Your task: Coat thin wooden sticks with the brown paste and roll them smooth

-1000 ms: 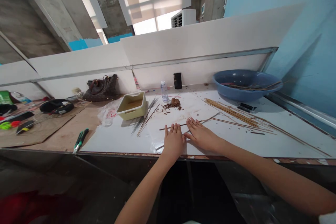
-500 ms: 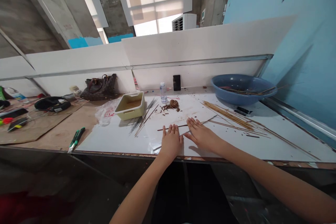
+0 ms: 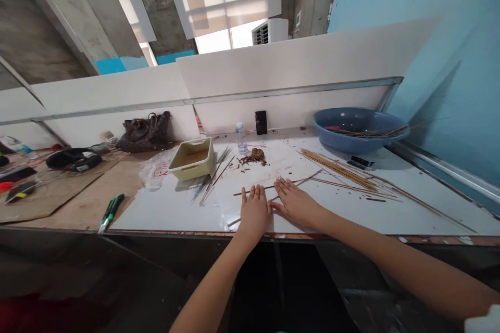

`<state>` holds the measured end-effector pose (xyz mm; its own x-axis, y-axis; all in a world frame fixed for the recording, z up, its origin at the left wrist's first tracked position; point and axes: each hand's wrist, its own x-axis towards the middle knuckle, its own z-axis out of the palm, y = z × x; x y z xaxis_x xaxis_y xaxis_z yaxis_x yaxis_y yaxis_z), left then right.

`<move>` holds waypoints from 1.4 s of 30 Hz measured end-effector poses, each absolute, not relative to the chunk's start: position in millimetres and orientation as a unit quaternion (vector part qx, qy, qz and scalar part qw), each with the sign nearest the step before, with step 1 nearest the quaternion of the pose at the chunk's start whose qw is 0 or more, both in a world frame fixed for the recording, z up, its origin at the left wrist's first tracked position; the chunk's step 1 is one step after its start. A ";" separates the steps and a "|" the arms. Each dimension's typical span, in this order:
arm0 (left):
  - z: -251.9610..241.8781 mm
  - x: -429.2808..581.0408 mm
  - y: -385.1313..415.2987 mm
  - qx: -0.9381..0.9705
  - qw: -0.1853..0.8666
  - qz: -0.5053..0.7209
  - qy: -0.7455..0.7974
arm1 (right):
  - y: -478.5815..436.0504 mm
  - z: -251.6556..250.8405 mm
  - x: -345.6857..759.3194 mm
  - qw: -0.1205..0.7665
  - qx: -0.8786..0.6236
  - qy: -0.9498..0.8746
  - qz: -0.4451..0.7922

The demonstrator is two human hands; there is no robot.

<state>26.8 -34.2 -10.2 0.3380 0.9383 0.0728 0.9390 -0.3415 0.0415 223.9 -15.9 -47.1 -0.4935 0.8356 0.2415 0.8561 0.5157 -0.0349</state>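
Note:
My left hand (image 3: 255,212) lies flat, palm down, on the white board (image 3: 150,212), its fingers stretched out. Beside it my right hand (image 3: 296,204) is also flat and open, its thumb close to the left hand. A thin brown stick (image 3: 241,193) runs sideways and passes beneath my fingertips. A thin grey strip (image 3: 313,175) slants under both hands; its other end shows at the lower left, and its middle is hidden. Just beyond my hands sits a lump of brown, clay-like material (image 3: 258,154) with short rolled bits around it.
Behind the lump stand a clear bottle (image 3: 241,139) and a phone (image 3: 261,123). Left are a yellowish tub (image 3: 191,169), thin wires (image 3: 203,186), green-handled pliers (image 3: 111,212) and a handbag (image 3: 144,134). A bundle of incense-like sticks (image 3: 338,169) and a blue basin (image 3: 351,140) lie right.
My right hand has slid slightly toward me and toward the left hand. The left hand stays almost in place, and the view has shifted a little.

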 end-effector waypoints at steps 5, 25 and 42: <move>-7.6 29.8 -22.9 -0.817 -0.008 -0.023 -0.576 | -2.2 -43.5 226.1 0.102 -0.485 -0.868 -0.033; 11.6 36.2 -12.3 -0.801 -0.036 0.007 -0.598 | 14.4 -23.6 216.5 0.052 -0.515 -0.856 0.013; 4.2 29.4 -4.4 -0.814 -0.025 -0.022 -0.581 | 17.7 -21.7 212.5 0.068 -0.544 -0.836 0.000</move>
